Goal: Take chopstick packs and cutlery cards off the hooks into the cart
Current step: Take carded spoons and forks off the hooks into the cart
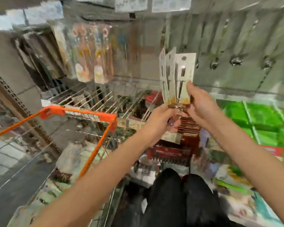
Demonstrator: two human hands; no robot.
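Behind everything runs a grey pegboard wall (236, 38), blurred by motion, and you stand facing it with both arms stretched forward. Take the cart (92, 114) as your landmark: its orange-edged wire rim sits low and left of centre, with a mix of packets lying in its basket.

Above and to the right of the cart's rim, you hold a fan of about 3 pale cutlery cards (177, 76), upright and spread, clear of the wall. Your left hand (164, 117) grips the bottom of the fan from the cart side, fingers curled under the lower edges. Your right hand (202, 102) pinches the same lower edge from the far side, thumb pressed up against the front card. The 2 hands meet at the base of the cards; what metal piece glints between them is too blurred to name.

Straight above the cart, colourful chopstick packs (92, 59) hang in a row on the wall. Further right of the cart, beyond the cards, more hanging cutlery pieces (235, 61) show on the board, too blurred to identify. Right of the cart and lower, green boxes (256, 118) fill a shelf. Your dark trousers (175, 199) show beside the cart's near corner.
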